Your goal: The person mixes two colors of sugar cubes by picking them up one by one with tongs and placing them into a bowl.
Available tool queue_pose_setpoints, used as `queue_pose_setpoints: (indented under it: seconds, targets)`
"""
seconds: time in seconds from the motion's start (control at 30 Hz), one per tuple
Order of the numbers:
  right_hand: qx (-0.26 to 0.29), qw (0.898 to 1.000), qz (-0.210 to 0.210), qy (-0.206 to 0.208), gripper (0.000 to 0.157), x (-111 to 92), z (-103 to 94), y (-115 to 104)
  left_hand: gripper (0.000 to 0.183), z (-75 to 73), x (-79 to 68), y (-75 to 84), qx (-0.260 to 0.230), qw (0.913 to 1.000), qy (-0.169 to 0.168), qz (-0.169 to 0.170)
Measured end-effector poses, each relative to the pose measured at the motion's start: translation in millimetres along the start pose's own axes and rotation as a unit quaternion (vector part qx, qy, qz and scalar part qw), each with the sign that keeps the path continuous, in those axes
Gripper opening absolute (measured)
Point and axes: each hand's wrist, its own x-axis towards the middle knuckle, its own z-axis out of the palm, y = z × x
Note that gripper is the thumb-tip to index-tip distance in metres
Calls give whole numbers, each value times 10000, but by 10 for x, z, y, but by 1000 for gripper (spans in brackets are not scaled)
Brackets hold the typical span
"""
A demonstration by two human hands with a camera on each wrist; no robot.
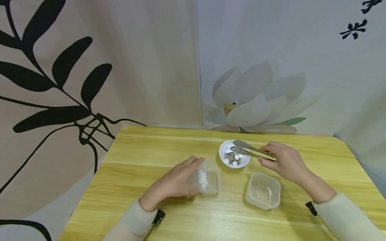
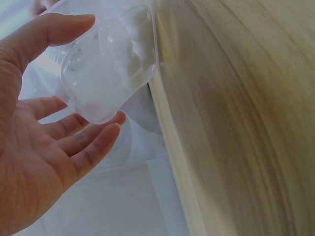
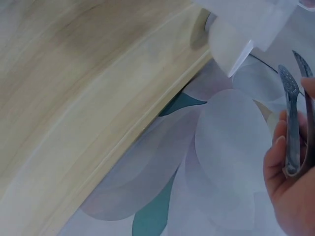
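Note:
My left hand (image 1: 179,180) grips a clear plastic container (image 1: 213,179) between thumb and fingers. The container is tipped on its side, and white pieces (image 1: 202,177) are gathered within it. In the left wrist view its translucent wall (image 2: 93,78) shows between thumb and fingertips. With my right hand (image 1: 286,162) I hold a pair of metal tongs (image 1: 241,151), their perforated tips apart over a white bowl (image 1: 223,149). Grey and white cubes (image 1: 232,158) lie in that bowl. Nothing shows between the tong tips (image 3: 289,81) in the right wrist view.
A second clear plastic container (image 1: 254,200) stands upright, nearer than the bowl and to its right; a whitish mark shows inside. The wooden table (image 1: 144,150) ends at a patterned curtain (image 1: 163,67) behind. Dark straps circle both wrists.

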Motion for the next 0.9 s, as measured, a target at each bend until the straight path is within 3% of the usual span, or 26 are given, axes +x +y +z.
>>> queue_pose_setpoints:
  seconds: [0.67,0.9]
  targets:
    - [350,9942,-928,427,25,-13,86,-218,105,13,10,10,33,10000,-7,34]
    - [505,9929,-1030,327,24,-2,132,-350,107,12,11,12,55,10000,-44,-51]
